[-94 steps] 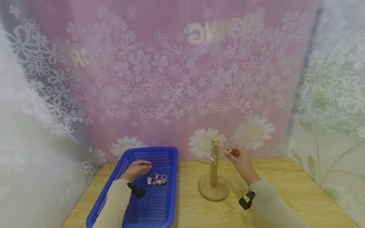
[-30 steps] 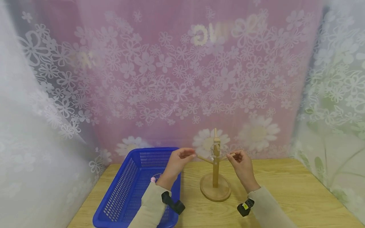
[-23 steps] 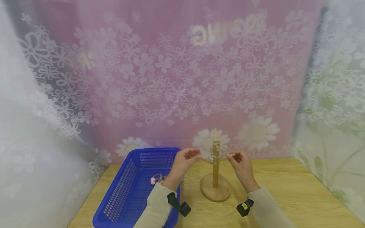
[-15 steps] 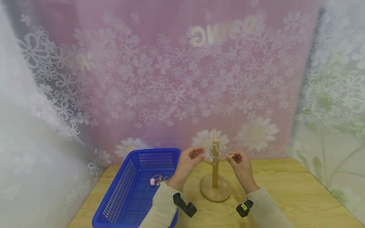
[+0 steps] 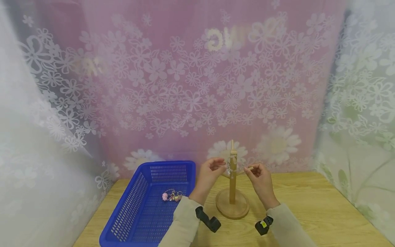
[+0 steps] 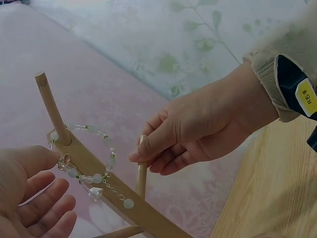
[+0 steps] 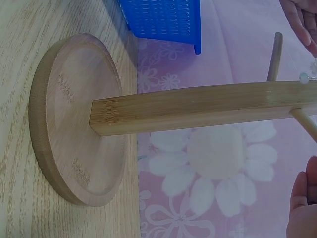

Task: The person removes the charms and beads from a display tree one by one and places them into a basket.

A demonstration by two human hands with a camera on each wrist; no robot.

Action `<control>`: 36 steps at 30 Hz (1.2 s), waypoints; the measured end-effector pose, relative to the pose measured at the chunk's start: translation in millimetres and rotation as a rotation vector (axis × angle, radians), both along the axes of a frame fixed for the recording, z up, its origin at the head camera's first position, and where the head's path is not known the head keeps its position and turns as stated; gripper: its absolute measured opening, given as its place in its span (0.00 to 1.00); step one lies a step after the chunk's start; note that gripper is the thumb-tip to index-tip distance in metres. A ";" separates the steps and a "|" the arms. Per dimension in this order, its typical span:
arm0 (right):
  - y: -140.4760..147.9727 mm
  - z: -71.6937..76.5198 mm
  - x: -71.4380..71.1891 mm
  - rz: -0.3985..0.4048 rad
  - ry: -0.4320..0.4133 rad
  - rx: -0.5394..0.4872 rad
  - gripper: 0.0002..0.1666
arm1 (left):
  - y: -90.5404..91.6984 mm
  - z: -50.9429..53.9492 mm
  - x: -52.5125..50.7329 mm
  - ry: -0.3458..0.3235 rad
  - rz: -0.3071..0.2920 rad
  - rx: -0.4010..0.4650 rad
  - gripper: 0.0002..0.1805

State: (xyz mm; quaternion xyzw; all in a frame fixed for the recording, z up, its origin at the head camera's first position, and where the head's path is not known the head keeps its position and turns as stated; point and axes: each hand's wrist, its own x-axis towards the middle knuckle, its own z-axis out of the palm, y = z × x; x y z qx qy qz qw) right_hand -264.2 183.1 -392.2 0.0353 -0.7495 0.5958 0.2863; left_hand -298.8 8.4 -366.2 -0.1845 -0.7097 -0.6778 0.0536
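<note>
A wooden peg stand (image 5: 232, 181) with a round base stands upright on the table. My right hand (image 5: 261, 180) pinches one of its side pegs (image 6: 142, 173) between thumb and fingers. Around an upper peg (image 6: 51, 106) hangs a beaded bracelet (image 6: 84, 176) of clear and pale green beads, with a small white charm and a dangling bead. My left hand (image 5: 211, 176) is at the bracelet, its thumb tip against or just beside the beads and its other fingers loosely spread below. Whether the thumb actually touches them, I cannot tell.
Left of the stand sits a blue plastic basket (image 5: 105, 233). A small cluster of charms and rings (image 5: 172, 195), one part pink, lies inside it. The wooden table (image 5: 308, 209) extends to the right, and flowered curtains (image 5: 172, 85) enclose the back and sides.
My left hand has left the basket and moved right to the bracelet on the stand. The stand has turned slightly. My right hand stays on the peg.
</note>
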 end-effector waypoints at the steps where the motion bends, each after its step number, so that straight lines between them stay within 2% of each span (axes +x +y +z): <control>1: -0.1 -0.2 -0.3 -0.001 0.000 -0.001 0.10 | 1.2 -1.5 -0.8 -0.002 0.003 0.003 0.16; 4: -0.7 0.0 -0.1 -0.004 -0.009 -0.002 0.09 | 3.7 -3.4 -1.3 -0.013 0.009 0.004 0.15; 12: 13.6 -23.8 -20.5 0.016 -0.015 -0.018 0.15 | 7.0 -4.7 -0.8 0.015 0.005 0.000 0.11; 17: 12.3 -20.6 -18.3 0.015 -0.020 -0.026 0.14 | 10.9 -8.9 -4.0 0.041 0.006 0.000 0.10; 25: 11.8 -22.7 -19.6 0.016 -0.012 -0.021 0.15 | 13.5 -7.0 -3.3 0.071 0.065 -0.055 0.08; 36: 13.1 -26.7 -22.7 0.021 0.007 -0.028 0.17 | 13.6 -5.1 -2.7 0.091 0.069 -0.041 0.08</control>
